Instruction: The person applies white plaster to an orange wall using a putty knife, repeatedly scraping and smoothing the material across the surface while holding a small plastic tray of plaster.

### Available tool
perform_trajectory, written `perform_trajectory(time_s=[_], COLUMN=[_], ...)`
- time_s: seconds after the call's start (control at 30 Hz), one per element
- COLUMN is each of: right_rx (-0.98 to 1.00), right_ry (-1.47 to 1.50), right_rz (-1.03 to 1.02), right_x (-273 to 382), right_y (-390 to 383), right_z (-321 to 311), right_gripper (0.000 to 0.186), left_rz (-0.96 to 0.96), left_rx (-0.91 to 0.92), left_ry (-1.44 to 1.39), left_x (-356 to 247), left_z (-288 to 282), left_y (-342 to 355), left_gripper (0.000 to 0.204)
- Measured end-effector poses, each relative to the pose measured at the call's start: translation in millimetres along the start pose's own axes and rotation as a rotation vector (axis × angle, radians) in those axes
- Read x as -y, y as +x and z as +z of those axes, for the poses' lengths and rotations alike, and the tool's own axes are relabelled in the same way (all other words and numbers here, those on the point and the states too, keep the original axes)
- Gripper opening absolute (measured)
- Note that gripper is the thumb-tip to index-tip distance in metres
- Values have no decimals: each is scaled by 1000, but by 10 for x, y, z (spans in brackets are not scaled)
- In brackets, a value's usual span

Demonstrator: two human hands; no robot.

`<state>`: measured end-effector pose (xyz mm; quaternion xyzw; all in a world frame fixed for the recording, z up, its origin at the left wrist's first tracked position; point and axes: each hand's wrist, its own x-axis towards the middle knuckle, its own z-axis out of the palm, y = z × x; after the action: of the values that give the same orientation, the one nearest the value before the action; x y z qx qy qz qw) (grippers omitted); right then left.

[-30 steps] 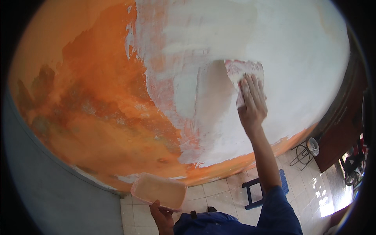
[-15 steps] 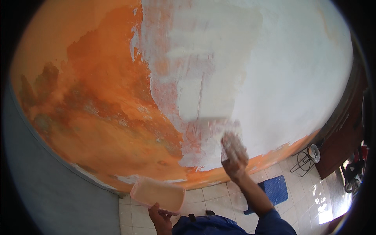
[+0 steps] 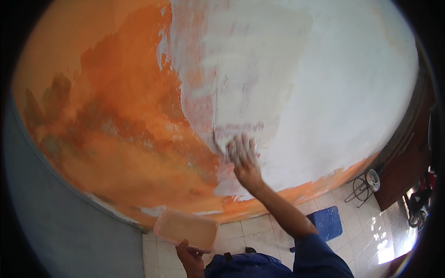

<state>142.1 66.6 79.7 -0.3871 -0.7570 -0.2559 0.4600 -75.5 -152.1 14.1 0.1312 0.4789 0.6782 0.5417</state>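
Note:
My right hand point(image 3: 244, 160), smeared with whitish paste, presses a wide, flat putty spreader point(image 3: 238, 131) against the wall point(image 3: 333, 106). Its fingers are closed round the tool, so the grip part is hidden. The spreader lies on the left part of a pale coat, where a raised ridge of paste runs up from its left end. Low at the left, my left hand point(image 3: 191, 260) grips the near edge of a shallow pinkish rectangular tray point(image 3: 162, 238), thumb over the rim. The tray's inside looks smooth and beige; I cannot tell how much paste it holds.
Patchy orange paint point(image 3: 139, 153) covers the wall's left side, meeting a grey wall point(image 3: 60, 213) at the corner. A blue plastic stool point(image 3: 327, 223) stands on the tiled floor point(image 3: 257, 225). Farther right are a wire stand with a pale round container point(image 3: 372, 180) and a brown door point(image 3: 398, 185).
My right hand has moved left and up along the wall with the spreader. A fresh ridge line now shows left of the earlier one. My left hand and the tray have hardly moved.

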Motion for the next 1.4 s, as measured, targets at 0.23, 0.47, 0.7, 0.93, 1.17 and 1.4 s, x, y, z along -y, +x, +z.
perform_trajectory(time_s=[0.23,0.47,0.7,0.93,1.17,1.4], right_rx=[259,-235,-317,146,240,-364], right_ry=[232,-58,-156,-44,158,-191], right_rz=[195,70,-21,8,16,-108], right_x=[522,172,-168,270,575,-18], right_y=[-1377,547,1379,-462,-967,1271], right_z=[21,-927,-719,167,-465,-1092], right_gripper=[53,39,60,50,55,54], left_rz=[0,-20,6,-7,-1,-19], left_rx=[27,22,33,6,17,25], left_ry=[71,3,-20,-38,67,-23], left_x=[-68,-57,4,14,-71,-19], left_z=[-14,-103,-2,-116,-25,-125], left_y=[-45,5,39,76,0,104], left_gripper=[63,54,56,55,52,56])
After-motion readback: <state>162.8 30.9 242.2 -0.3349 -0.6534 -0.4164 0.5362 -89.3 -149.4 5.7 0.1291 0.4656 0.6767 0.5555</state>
